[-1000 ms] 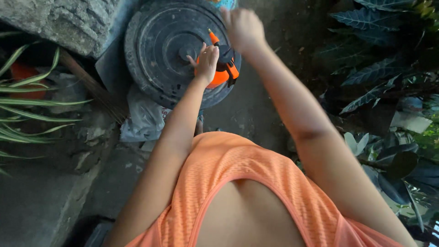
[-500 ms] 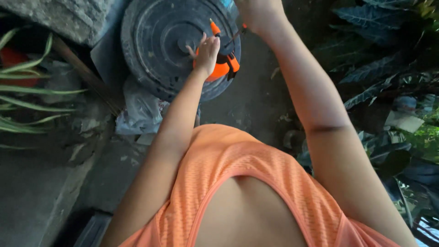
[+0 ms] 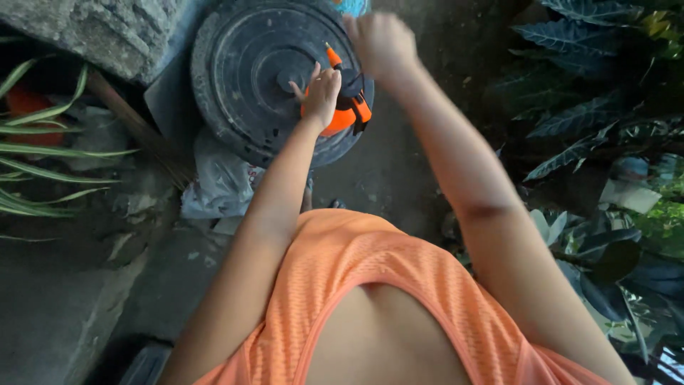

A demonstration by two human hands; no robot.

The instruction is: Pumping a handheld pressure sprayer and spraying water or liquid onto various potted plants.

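Left hand [image 3: 322, 96] curls its fingers over an orange-and-black sprayer [image 3: 345, 110] sitting on the round black lid [image 3: 249, 78], far centre; right hand [image 3: 381, 46] clenches shut just above it, its grip unclear.

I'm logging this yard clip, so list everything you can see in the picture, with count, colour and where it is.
round lid: one, black, ribbed, top centre, on a container
orange sprayer bottle: one, orange with dark top, on the lid's right edge, under both hands
plastic bag: one, pale grey, crumpled on the ground below the lid
stone block: one, grey, top left
wooden stick: one, brown, leaning left of the lid
long-leaved plant: one, green, left edge
broad-leaved plants: several, dark green, right side
orange top: one, bottom centre, worn by the person
left hand: on the sprayer bottle
right hand: blurred, above the bottle's top
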